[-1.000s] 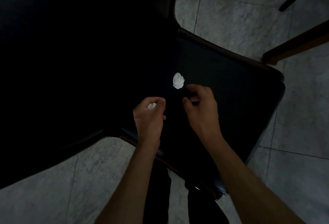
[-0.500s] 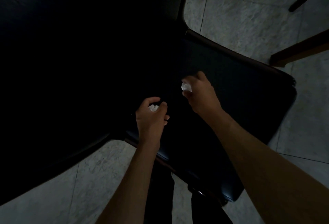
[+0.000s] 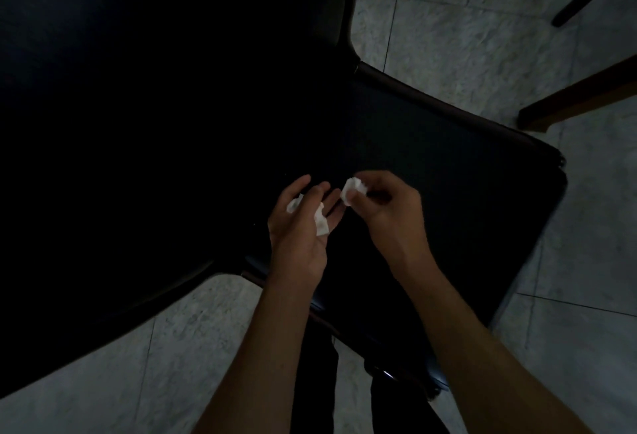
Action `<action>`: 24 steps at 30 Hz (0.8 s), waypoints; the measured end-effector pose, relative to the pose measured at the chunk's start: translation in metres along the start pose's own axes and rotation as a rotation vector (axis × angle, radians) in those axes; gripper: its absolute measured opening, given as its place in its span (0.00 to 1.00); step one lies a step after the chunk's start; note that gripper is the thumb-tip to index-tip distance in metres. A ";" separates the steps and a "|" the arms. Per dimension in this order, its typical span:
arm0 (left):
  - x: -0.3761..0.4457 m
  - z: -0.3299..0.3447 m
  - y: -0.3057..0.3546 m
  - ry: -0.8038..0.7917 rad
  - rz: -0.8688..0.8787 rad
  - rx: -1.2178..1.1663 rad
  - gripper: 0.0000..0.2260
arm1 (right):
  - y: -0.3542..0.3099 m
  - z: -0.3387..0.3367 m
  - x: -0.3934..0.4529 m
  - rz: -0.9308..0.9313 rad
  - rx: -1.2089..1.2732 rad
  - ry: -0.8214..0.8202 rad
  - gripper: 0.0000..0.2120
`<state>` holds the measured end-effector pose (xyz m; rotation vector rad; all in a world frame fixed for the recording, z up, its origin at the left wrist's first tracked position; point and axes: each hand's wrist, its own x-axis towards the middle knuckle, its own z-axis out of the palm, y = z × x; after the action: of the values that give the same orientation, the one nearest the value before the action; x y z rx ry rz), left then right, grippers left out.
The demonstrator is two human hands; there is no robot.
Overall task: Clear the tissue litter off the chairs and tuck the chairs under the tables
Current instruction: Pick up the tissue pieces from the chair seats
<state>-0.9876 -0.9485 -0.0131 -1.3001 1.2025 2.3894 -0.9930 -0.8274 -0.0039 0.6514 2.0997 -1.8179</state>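
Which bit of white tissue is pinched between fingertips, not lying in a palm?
The crumpled tissue wad in the right hand, pinched at the fingertips. The other tissue pieces lie loose in the open left hand.

L hand [image 3: 303, 223]: palm turned up and inward, fingers loosely spread – white tissue scraps [image 3: 320, 221] lie across palm and fingers, not clenched.
R hand [image 3: 382, 206]: back up, fingers curled, thumb + fingertips pinching a crumpled tissue wad [image 3: 352, 189], held just beside L fingertips.
L forearm: bare, rises from lower centre, wrist about straight.
R forearm: bare, comes in from lower right, wrist bent slightly toward L hand.
Hands: close together – whether they touch, can't tell.
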 end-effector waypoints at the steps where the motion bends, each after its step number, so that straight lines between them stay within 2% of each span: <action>1: -0.002 0.002 0.000 -0.020 0.001 0.002 0.13 | -0.002 0.002 -0.007 -0.008 0.024 -0.015 0.07; 7: -0.016 0.009 -0.001 -0.099 -0.018 0.007 0.20 | 0.001 0.014 -0.028 -0.044 0.077 0.032 0.08; 10: -0.022 0.007 -0.006 -0.134 -0.024 0.057 0.15 | 0.005 0.011 -0.032 -0.033 0.098 0.026 0.04; 13: -0.028 0.007 -0.011 -0.128 0.004 0.159 0.10 | 0.005 0.010 -0.035 -0.088 0.077 -0.020 0.08; 17: -0.033 0.009 -0.014 -0.043 0.116 0.304 0.07 | 0.005 0.008 -0.042 -0.105 -0.072 -0.032 0.09; 21: -0.037 0.016 -0.002 0.016 0.238 0.456 0.09 | -0.007 -0.008 -0.046 -0.118 -0.147 0.063 0.11; 24: -0.055 0.025 0.025 -0.007 0.346 0.650 0.09 | -0.036 -0.027 -0.058 -0.144 -0.255 0.131 0.15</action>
<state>-0.9815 -0.9350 0.0507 -0.9237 2.1013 1.8953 -0.9592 -0.8133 0.0596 0.5792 2.4696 -1.5741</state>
